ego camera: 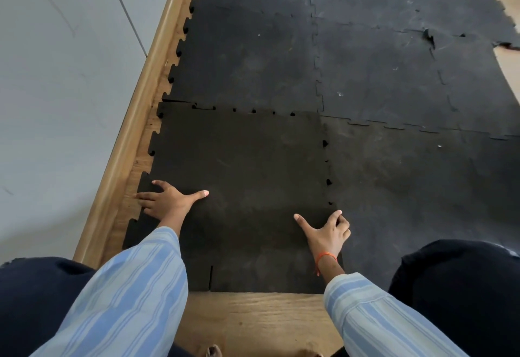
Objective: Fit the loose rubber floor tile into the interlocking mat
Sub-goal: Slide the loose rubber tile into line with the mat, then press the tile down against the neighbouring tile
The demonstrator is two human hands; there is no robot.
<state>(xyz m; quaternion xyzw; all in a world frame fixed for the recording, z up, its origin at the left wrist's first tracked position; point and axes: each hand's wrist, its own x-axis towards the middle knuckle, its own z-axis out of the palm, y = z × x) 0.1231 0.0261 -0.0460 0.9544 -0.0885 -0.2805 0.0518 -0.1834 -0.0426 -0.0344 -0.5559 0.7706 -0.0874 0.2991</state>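
1. We have the loose tile [239, 176] lying flat in its gap at the mat's [365, 69] near-left corner, at about 7 o'clock of the laid area, beside the wooden skirting [132, 120] at 9 o'clock
2. Our left hand [166, 200] rests flat and spread on the tile's left edge, fingers [146, 195] released and reaching over onto the bare floor [253, 320]; it grips nothing
3. Our right hand [327, 232] sits at the tile's right seam, thumb and forefinger out, the other fingers half curled; it presses down and holds nothing
4. Along the far seam at 12 o'clock we see small dark gaps between the tabs, and a few more down the right seam at 3 o'clock, so we judge those tabs not fully seated
5. We judge the placing done and the locking only partly done: what is left is pressing both seams down until the gaps close
6. The tile's near edge at 6 o'clock shows a short slit; whether that matters we cannot tell
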